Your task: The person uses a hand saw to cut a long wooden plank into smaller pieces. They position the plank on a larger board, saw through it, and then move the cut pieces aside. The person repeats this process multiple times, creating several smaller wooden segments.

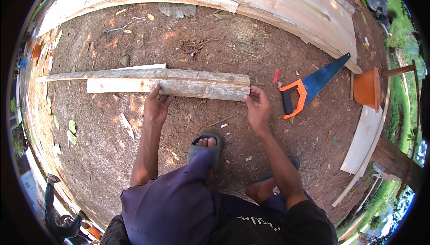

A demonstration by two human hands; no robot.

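Note:
A long bark-covered wood slab (204, 88) lies crosswise in front of me, its left part tapering to a thin strip. A lengthwise seam runs along the bark; whether this is one piece or two side by side, I cannot tell. My left hand (156, 107) grips the near edge around the slab's middle, thumb on top. At its right end, my right hand (258, 110) pinches the corner between thumb and fingers. Under the slab's left half lies a pale board (117, 85), partly covered. A handsaw (299, 95) with an orange and black handle rests on the ground right of my right hand.
Long pale planks (286, 10) curve across the far side. A small red object (276, 76) lies near the saw. An orange container (367, 88) stands at the right, above another pale board (362, 140). My sandalled foot (206, 144) is on the brown soil, among scattered leaves.

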